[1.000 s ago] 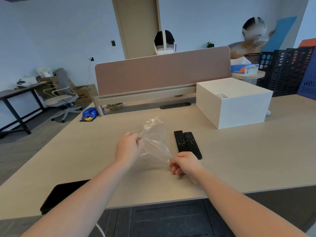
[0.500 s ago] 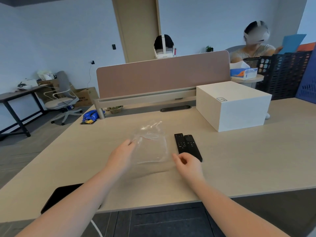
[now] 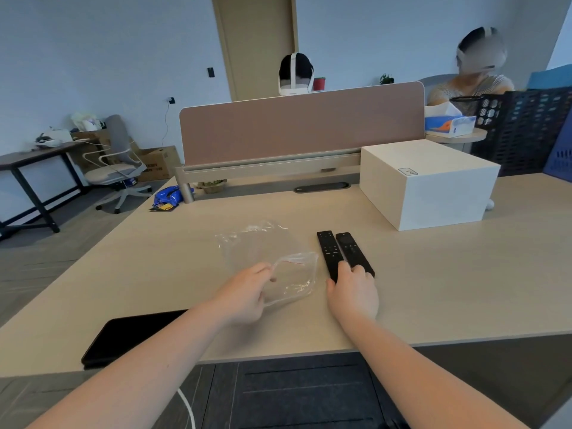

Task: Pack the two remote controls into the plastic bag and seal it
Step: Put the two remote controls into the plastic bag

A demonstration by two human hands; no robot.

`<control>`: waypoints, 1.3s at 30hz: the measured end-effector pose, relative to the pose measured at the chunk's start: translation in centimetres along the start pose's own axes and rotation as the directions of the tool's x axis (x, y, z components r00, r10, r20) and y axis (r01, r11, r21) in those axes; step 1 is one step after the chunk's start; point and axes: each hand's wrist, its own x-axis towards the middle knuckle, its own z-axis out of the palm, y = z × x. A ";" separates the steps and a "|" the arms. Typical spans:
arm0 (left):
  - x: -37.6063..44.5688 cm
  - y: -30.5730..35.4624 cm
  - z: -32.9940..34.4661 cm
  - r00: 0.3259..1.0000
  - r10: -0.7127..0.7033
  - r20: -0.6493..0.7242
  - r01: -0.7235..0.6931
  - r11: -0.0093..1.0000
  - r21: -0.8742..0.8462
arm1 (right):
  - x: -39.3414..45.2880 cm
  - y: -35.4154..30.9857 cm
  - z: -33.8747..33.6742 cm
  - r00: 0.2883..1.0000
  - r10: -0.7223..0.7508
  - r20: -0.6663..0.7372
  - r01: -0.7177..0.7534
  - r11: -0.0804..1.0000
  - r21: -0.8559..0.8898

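Note:
Two black remote controls lie side by side on the pale desk [image 3: 464, 274], the left remote [image 3: 328, 249] touching the right remote [image 3: 351, 249]. My right hand [image 3: 353, 294] covers their near ends, fingers over the tops and thumb against the left one's side; both remotes rest flat on the desk. A clear plastic bag [image 3: 263, 249] with a red seal line lies crumpled just left of the remotes. My left hand [image 3: 247, 294] pinches the bag's near edge and lifts that part slightly off the desk.
A white box [image 3: 427, 187] stands behind and right of the remotes. A black flat device [image 3: 130, 335] lies at the desk's near left edge. A brown divider panel [image 3: 300, 125] closes the far side, with a blue snack packet [image 3: 168, 196] at its left end. Two people sit beyond it.
My right hand let go of the bag and moved right onto the near ends of the remotes. The bag dropped to the desk, and my left hand now pinches its near edge.

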 end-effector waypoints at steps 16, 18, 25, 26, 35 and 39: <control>2.6 0.0 0.2 0.966 -0.240 0.102 0.239 0.971 0.019 | 0.6 -0.5 -5.9 0.978 0.044 -0.203 0.118 0.685 0.719; 3.0 -0.1 0.2 0.960 -0.265 0.096 0.265 0.964 0.010 | 0.4 -1.0 -7.4 0.963 0.021 -0.268 0.201 0.607 0.769; 3.8 0.7 -0.6 0.950 -0.311 -0.028 0.308 0.948 -0.084 | -2.5 -1.6 -8.9 0.927 -0.244 -0.286 0.372 0.704 0.604; 3.8 0.8 -0.8 0.954 -0.295 -0.046 0.290 0.952 -0.094 | -2.6 -1.5 -8.6 0.927 -0.269 -0.263 0.374 0.734 0.567; 3.3 2.4 -0.9 0.993 -0.113 -0.037 0.107 0.984 -0.139 | -1.1 -1.6 -4.0 0.934 -0.323 -0.153 0.357 0.828 0.433; 3.2 2.6 -0.6 0.998 -0.064 -0.004 0.062 0.983 -0.174 | -0.6 -2.3 -1.3 0.958 -0.285 0.012 0.256 0.877 0.406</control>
